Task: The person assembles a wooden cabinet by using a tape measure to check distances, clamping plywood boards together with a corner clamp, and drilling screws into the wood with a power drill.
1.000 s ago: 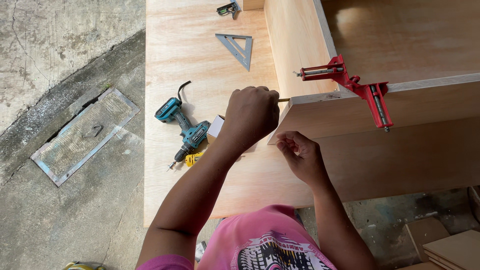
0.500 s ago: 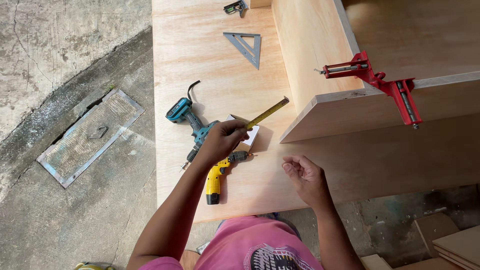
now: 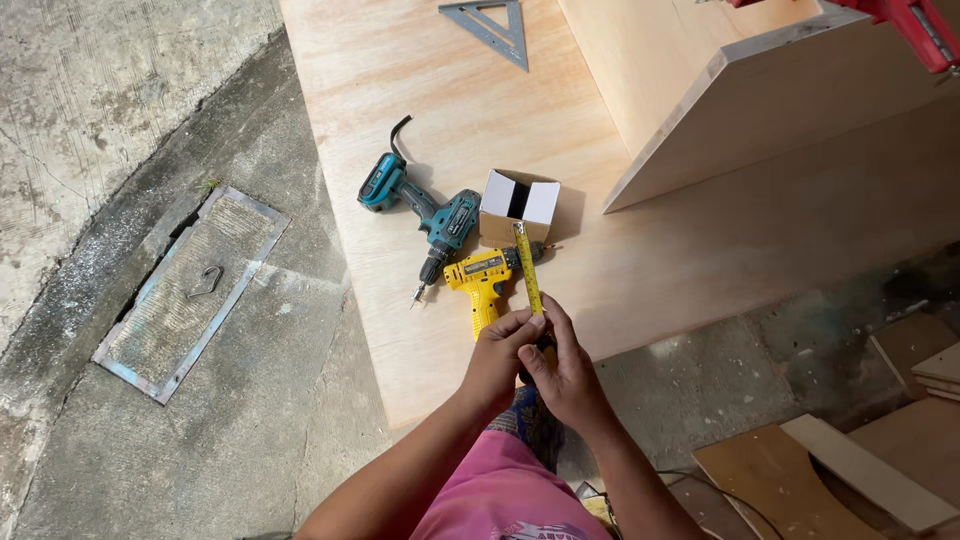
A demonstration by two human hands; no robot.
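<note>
My left hand (image 3: pixel 498 357) and my right hand (image 3: pixel 562 368) are pressed together near the front edge of a plywood sheet (image 3: pixel 470 90), both closed around a tape measure whose yellow blade (image 3: pixel 526 266) sticks up and away from me. Just beyond my hands lie a yellow drill (image 3: pixel 481 281), a teal drill (image 3: pixel 432 217) and a small open cardboard box (image 3: pixel 518 206). The tape's case is hidden inside my fingers.
A plywood cabinet corner (image 3: pixel 740 90) stands at the upper right with a red clamp (image 3: pixel 915 25). A grey metal square (image 3: pixel 493 27) lies at the sheet's far end. A drain cover (image 3: pixel 190 290) with a hook is set in the concrete floor on the left. Wood offcuts (image 3: pixel 850 470) lie at the lower right.
My hands drew back from the cabinet edge toward my body and came together on the tape. The view tilted down, bringing both drills and the box into sight.
</note>
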